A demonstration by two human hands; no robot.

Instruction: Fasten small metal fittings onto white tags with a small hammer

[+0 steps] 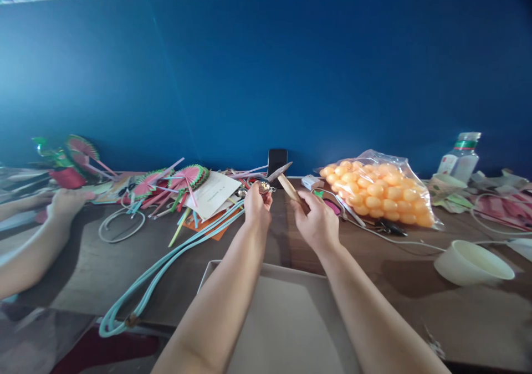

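Note:
In the middle of the head view, my right hand (319,221) is closed round the wooden handle of a small hammer (293,188). Its narrow metal head (280,172) points up to the left, just above my left hand. My left hand (257,210) pinches a small shiny metal ball (265,185) with a little ring at its side. Fingers cover part of the ball, and whether the hammer touches it I cannot tell. Behind both hands a black phone (277,160) leans against the blue panel.
Below my forearms lies a pale box or tray (291,318). Light-blue cords (166,263) loop over the table edge. Paper fans (189,178), straws and a card (214,194) lie left. Rightward are a bag of orange balls (378,191), a bowl (474,263) and a bottle (459,158). Another person's hand (68,205) works far left.

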